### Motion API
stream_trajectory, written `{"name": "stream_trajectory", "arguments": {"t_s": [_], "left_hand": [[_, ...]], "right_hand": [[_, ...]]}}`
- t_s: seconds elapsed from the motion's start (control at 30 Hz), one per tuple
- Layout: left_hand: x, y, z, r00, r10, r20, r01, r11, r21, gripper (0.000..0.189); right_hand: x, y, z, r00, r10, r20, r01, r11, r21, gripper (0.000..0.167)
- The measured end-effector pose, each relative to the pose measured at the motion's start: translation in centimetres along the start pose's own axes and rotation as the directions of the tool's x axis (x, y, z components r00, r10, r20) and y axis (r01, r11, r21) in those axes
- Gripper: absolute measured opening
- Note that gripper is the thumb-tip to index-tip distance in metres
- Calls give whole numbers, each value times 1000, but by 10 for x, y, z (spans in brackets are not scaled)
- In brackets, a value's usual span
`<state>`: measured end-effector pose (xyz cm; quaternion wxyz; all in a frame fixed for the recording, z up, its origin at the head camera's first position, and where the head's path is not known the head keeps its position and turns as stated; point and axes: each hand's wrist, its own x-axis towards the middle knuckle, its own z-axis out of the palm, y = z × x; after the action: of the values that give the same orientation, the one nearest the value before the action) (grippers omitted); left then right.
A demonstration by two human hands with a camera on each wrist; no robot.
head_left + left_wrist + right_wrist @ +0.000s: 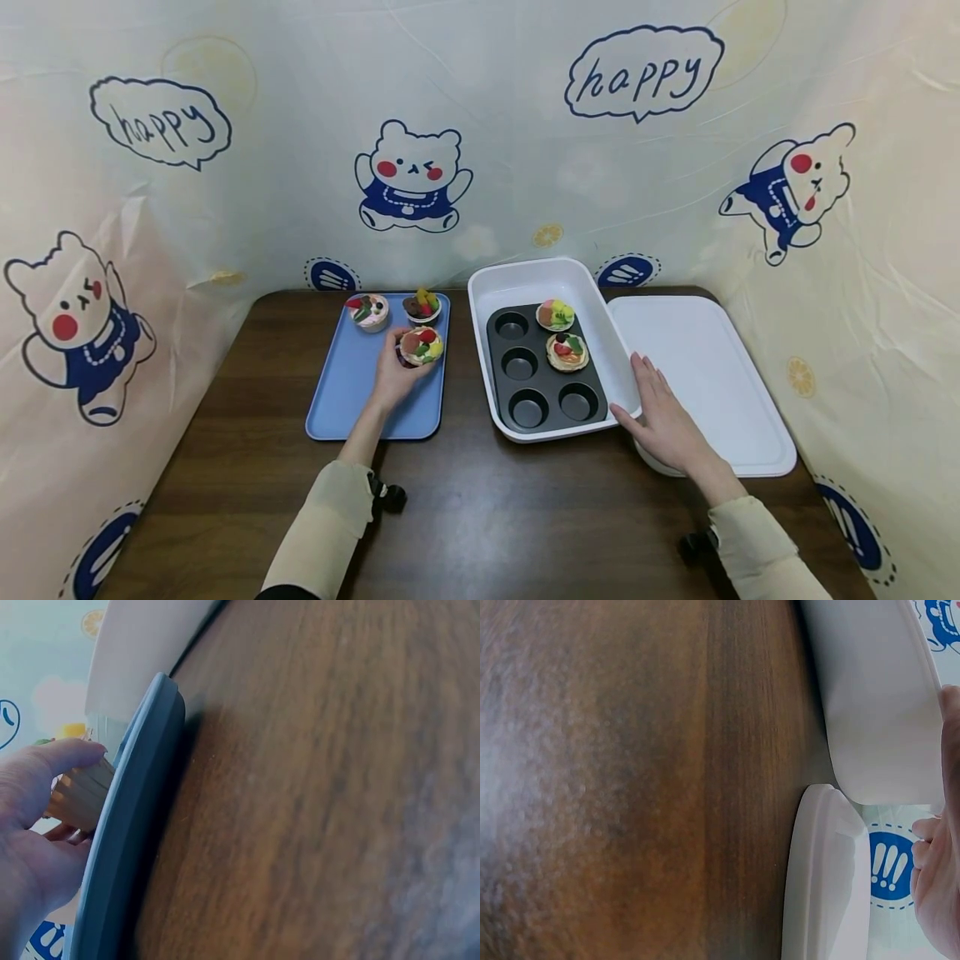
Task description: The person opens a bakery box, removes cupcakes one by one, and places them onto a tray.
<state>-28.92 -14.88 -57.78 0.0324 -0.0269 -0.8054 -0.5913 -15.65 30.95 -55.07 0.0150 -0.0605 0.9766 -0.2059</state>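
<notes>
In the head view my left hand (pixel 392 373) grips a toy cupcake (pixel 422 345) topped with red, yellow and green fruit pieces, over the blue tray (pixel 337 408). The left wrist view shows thumb and fingers around the cupcake's light brown cup (pixel 79 796). Behind it on the tray are a pink-topped cupcake (pixel 369 312) and a chocolate-and-fruit cupcake (pixel 422 307). My right hand (pixel 671 429), fingers straight, is at the right rim of the white bin (pixel 611 350), thumb by its front corner. Inside that bin lies a dark muffin pan (pixel 543 387).
Two fruit-topped cupcakes, one at the back (pixel 556 315) and one in the middle (pixel 567 352), sit in the pan's right column. A white lid (pixel 720 383) lies right of the bin, partly under my right hand. Printed cloth (pixel 510 167) hangs behind the brown table (pixel 480 517).
</notes>
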Motion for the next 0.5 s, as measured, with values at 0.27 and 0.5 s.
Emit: {"name": "stream_trajectory", "arguments": {"t_s": [0.27, 0.5], "left_hand": [[-1, -3, -5, 999, 20, -26, -17, 995, 98, 72], [-1, -3, -12, 999, -39, -11, 40, 978, 204, 75]], "right_hand": [[0, -1, 0, 1000, -11, -15, 11, 1000, -3, 104], [0, -1, 0, 1000, -1, 0, 1, 1000, 12, 104]]}}
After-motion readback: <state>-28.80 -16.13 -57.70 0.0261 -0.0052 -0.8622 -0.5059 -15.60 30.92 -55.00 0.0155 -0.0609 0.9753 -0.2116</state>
